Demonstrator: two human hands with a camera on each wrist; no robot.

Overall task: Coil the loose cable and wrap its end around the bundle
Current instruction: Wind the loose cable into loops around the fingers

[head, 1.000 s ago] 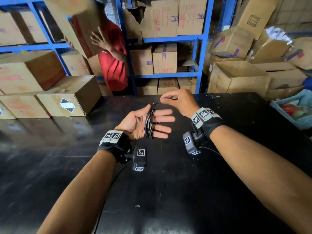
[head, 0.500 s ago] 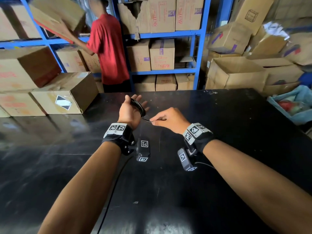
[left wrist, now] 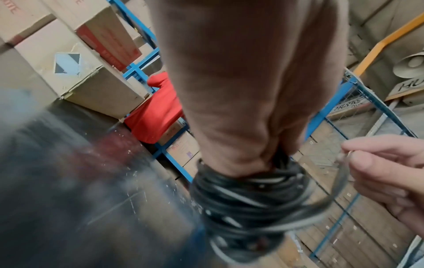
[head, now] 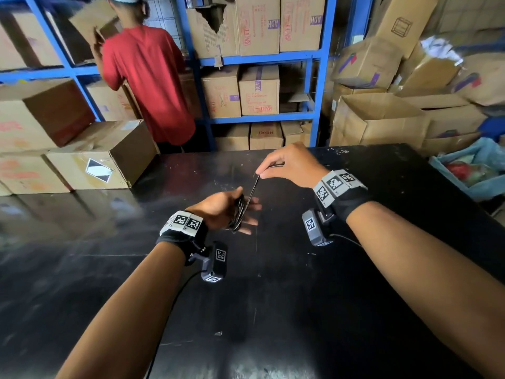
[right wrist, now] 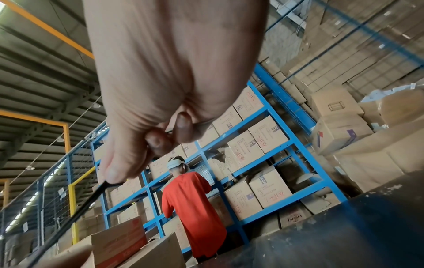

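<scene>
A black cable coil (head: 238,214) is wound round the straight fingers of my left hand (head: 250,212), which hovers over the black table (head: 273,310). The thumb lies over the coil and clamps it. In the left wrist view the cable coil (left wrist: 247,195) shows as several stacked loops. A taut cable strand (head: 252,191) rises from the coil to my right hand (head: 261,173), which pinches it between thumb and forefinger, up and to the right of the coil. In the right wrist view the cable strand (right wrist: 69,221) runs down-left from the right hand (right wrist: 114,179).
Cardboard boxes (head: 101,160) are stacked on the table's far left. A person in a red shirt (head: 147,83) handles a box at the blue shelves (head: 259,61) behind the table. Open cartons (head: 377,119) and a blue bin (head: 470,170) stand at the right.
My right hand has swung from near the left wrist up and to the far right, pulling the strand taut. My left hand has turned so its fingers point right. The person behind has shifted a box.
</scene>
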